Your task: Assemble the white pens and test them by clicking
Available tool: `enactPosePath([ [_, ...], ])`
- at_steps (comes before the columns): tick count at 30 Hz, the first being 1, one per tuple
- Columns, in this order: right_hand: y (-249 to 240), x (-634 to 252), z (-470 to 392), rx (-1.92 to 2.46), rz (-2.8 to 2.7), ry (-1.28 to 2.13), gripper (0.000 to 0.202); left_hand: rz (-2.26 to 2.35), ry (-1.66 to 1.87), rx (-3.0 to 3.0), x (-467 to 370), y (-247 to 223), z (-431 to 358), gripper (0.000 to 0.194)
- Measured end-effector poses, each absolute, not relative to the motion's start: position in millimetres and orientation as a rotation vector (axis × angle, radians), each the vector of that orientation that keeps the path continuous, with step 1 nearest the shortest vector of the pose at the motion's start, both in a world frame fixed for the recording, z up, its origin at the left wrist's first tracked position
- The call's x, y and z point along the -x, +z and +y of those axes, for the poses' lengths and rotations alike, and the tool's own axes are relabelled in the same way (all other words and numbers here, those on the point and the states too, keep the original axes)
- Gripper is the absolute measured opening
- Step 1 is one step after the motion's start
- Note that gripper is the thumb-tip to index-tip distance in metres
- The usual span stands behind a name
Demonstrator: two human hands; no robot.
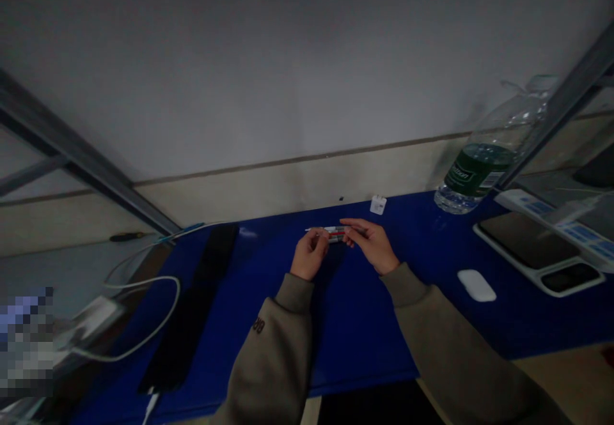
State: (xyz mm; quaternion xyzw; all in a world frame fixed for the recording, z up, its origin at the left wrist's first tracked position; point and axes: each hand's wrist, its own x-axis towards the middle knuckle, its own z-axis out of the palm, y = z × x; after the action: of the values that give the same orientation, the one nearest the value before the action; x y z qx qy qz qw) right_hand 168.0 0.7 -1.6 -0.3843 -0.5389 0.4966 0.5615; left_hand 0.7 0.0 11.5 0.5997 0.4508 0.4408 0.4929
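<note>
Over blue tbl [352, 335], L hand [309, 255] & R hand [371, 244] grip pens [334, 234].

Dim light leaves a faint glare on the blue tabletop [355, 329], with stretched, blurry side edges.

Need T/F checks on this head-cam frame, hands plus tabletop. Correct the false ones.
1. The left hand and right hand both hold the pens. True.
2. The bottle has a red label. False: its label is green.
3. The small white case lies right of the right hand. True.
4. The long black object lies right of both hands. False: it lies left of them.
5. The tabletop is blue. True.
</note>
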Motion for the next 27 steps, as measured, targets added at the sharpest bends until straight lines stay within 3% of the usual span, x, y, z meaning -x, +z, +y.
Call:
enactPosePath([
  [27,4.8,-167.7,-2.7,0.914,-1.323,1.136,0.024,1.068,1.067,-1.244,-1.6,5.7,1.3,0.039],
])
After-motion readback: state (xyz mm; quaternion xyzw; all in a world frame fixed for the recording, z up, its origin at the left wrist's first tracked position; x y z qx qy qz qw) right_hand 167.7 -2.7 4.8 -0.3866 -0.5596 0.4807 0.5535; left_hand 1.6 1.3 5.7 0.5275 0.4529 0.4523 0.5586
